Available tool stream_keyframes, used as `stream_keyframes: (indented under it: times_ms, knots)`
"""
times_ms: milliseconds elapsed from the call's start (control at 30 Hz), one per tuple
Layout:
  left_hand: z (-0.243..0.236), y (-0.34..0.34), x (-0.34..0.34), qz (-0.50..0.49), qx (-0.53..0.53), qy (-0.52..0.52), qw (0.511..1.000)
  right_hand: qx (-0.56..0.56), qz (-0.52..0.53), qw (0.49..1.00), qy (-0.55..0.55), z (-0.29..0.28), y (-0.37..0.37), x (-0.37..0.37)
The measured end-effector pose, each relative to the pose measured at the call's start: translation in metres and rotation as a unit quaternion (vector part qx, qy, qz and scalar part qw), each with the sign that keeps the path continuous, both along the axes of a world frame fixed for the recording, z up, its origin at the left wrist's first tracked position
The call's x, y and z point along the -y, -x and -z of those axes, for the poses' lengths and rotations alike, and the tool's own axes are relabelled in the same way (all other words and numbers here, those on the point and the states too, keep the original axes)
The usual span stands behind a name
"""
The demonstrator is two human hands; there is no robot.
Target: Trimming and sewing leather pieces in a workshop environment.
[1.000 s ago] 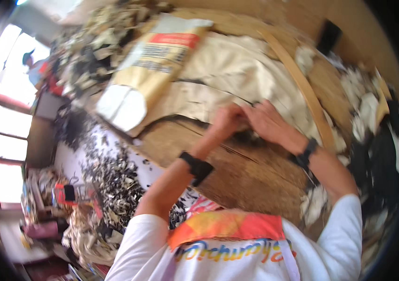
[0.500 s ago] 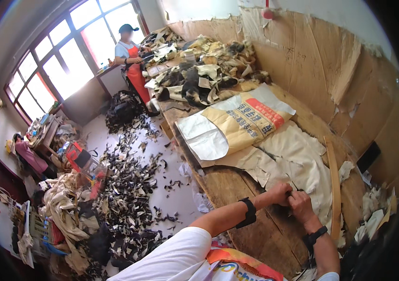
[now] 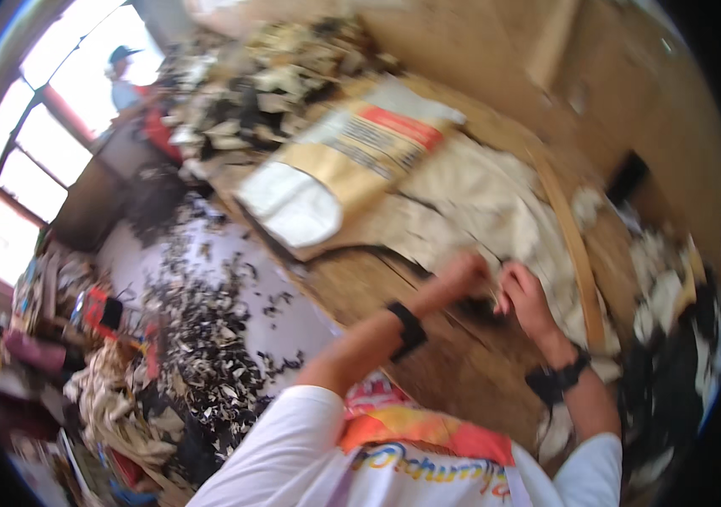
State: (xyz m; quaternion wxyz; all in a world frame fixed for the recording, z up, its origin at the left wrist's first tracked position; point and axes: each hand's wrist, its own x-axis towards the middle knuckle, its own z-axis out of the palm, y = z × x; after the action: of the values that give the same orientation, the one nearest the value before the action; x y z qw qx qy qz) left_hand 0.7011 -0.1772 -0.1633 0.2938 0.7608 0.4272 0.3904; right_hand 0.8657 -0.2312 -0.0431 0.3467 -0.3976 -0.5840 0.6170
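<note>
Cream-coloured hide (image 3: 508, 198), with dark fur showing along its near edge, lies skin side up on the wooden table (image 3: 348, 287). At that edge my left hand (image 3: 464, 275) is closed in a fist, smeared by motion, and seems to grip the hide. Just to its right, my right hand (image 3: 528, 297) pinches the edge between thumb and bent fingers. A small gap separates the two hands. Whether a small tool sits between the fingers is too blurred to tell. Beyond the hands, a yellow and white paper sack (image 3: 348, 160) lies flat over part of the hide.
A long wooden strip (image 3: 570, 245) lies right of the hide. Fur scraps (image 3: 267, 93) are heaped at the table's far end, near a person in a red apron (image 3: 158, 127). Dark offcuts (image 3: 200, 338) litter the floor at left; more scraps (image 3: 660, 287) lie at right.
The view has swung and blurred, so the sack and heap sit further left. My hands have parted slightly, and more dark fur shows below them.
</note>
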Motion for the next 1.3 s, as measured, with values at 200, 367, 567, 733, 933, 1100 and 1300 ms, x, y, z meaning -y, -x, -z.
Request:
stream_keyframes:
  times_ms: [200,367,567,733,933,1100,1300]
  knots:
    - [-0.041,0.015,0.002,0.042,-0.019,0.060,0.997,0.102,0.111,0.988,-0.008,-0.021,-0.051,0.042]
    - [-0.040,0.007,0.006,0.046,-0.029,0.052,0.997,0.161,0.195,0.967,0.029,-0.049,-0.095,0.100]
    - [-0.043,0.010,0.015,0.048,-0.031,0.082,0.995,0.174,0.303,0.924,0.158,-0.069,-0.140,0.167]
    - [-0.049,0.005,0.014,0.063,-0.032,0.076,0.995,0.452,0.305,0.838,-0.023,-0.046,-0.167,0.193]
    - [-0.050,0.013,0.011,0.057,-0.023,0.077,0.995,0.344,0.198,0.917,-0.045,-0.051,-0.075,0.123]
    - [-0.053,0.002,0.011,0.053,-0.032,0.063,0.996,0.450,0.150,0.871,-0.124,-0.003,-0.039,0.066]
    - [-0.049,0.004,0.014,0.045,-0.021,0.067,0.997,0.363,0.137,0.918,-0.075,0.023,-0.043,0.056]
